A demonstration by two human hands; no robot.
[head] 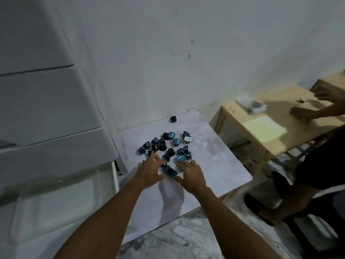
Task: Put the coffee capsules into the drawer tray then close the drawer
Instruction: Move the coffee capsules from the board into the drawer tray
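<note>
Against the left edge, the white plastic drawer unit (56, 109) seems to have its lowest drawer (56, 200) pulled out, though blur hides any tray inside it. Beside it, the small dark blue coffee capsules (168, 146) lie scattered on the pale grey marbled tabletop (214, 165), none in the drawer. The left hand (150, 171) and right hand (191, 174) are spread with fingers loosely curved, cupping a few capsules without visibly pinching any, so I would sweep inward, lift a modest handful and carry it left; capsules partly mask the fingertips, and the pale wooden table (270, 128) at right is cut off.
</note>
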